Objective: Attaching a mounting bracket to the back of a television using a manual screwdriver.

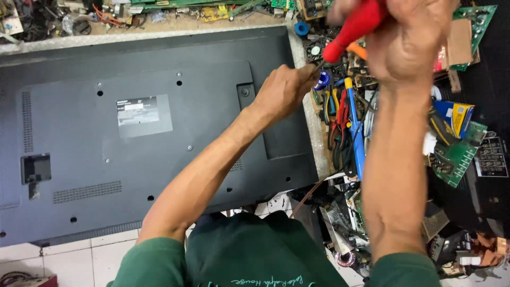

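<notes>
1. Green sleeves and the chest of a dark green shirt fill the bottom of the head view, nearest the camera; both bare forearms reach up and away from it.
2. Right hand: closed around the red handle of a screwdriver, raised near the top edge and blurred. The shaft slants down and left from the handle.
3. Left hand: fingers pinched at the lower end of the shaft, over the right edge of the television. Whether a screw is held at the tip cannot be told.
4. Television: lies face down on the table, dark back panel up, with a pale label, vent slots and several open screw holes showing. A white tiled floor shows below it.
5. Clutter to the right: pliers with red and yellow grips, a blue-handled tool, green circuit boards and loose wires, just beside the panel edge.
6. Risk assessment: the tip stands close to the pinching fingers, so a slip could jab them. A loosened screw could drop into the clutter and be lost. A tip slipping off could scratch the panel.
</notes>
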